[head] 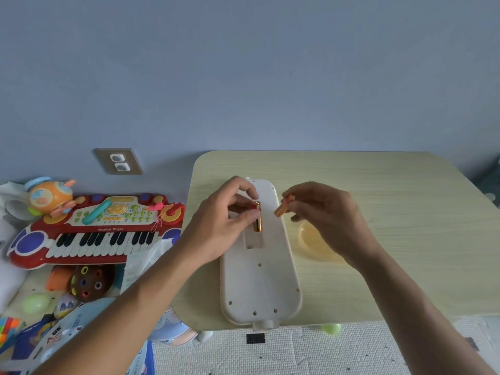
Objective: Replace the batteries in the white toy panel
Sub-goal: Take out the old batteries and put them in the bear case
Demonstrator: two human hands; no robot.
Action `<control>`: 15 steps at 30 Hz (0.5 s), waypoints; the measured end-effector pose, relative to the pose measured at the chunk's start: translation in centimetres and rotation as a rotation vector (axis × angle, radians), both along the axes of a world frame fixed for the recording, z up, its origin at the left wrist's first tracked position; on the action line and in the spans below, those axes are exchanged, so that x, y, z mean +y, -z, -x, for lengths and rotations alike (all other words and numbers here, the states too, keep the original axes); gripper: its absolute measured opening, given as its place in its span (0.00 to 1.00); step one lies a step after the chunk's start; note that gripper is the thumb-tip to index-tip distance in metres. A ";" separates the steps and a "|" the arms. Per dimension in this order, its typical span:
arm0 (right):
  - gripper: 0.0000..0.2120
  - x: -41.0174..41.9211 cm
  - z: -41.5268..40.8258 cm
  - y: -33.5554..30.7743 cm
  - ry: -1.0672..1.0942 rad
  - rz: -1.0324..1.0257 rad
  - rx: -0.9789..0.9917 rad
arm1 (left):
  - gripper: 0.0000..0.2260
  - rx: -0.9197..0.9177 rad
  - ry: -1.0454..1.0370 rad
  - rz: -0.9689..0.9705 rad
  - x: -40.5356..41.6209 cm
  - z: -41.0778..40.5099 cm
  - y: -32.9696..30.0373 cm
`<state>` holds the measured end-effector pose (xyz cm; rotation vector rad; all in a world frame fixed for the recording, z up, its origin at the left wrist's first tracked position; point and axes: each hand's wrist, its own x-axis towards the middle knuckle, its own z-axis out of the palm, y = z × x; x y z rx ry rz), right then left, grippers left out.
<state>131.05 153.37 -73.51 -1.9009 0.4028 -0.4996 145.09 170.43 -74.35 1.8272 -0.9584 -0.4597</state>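
**White panel face-down, one battery over the bay, one waiting**

White plastic toy panel [259,269] lies back-up on the pale wood table [378,212], long axis running away from the person, so the open battery compartment [254,239] faces up w/ both hands free to work.

Left hand [224,226]: grip pinched shut on an orange-black battery [257,216], thumb + fingertips on its upper part. Battery stands nearly in line w/ the bay, lower end at or just above the recess; can't tell if seated. Probably being lined up to drop in.

Right hand [324,209]: grip closed on a second orange battery [282,208], tilted, held just right of the panel, apart from it. Likely kept ready as next in.

Shallow yellow dish [313,242] sits beside the panel, under the right hand; contents not visible. Compartment cover not in sight.
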 end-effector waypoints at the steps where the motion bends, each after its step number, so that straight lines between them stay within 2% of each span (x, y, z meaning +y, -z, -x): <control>1: 0.05 -0.5 0.7 -0.2 0.069 -0.023 -0.015 | 0.08 0.011 0.026 0.008 -0.7 0.3 -0.2; 3: 0.05 -1.7 2.0 -0.4 0.189 -0.003 -0.005 | 0.08 0.019 0.079 0.010 -2.3 1.2 -0.6; 6: 0.06 -3.1 3.9 0.4 0.298 0.093 0.120 | 0.07 -0.003 0.152 -0.047 -4.8 3.0 -0.9; 9: 0.06 -3.3 5.3 1.5 0.321 0.151 0.214 | 0.07 -0.085 0.195 -0.138 -6.8 4.2 -0.4; 15: 0.06 -3.0 6.1 2.8 0.271 0.254 0.269 | 0.06 -0.295 0.237 -0.252 -8.6 5.1 0.7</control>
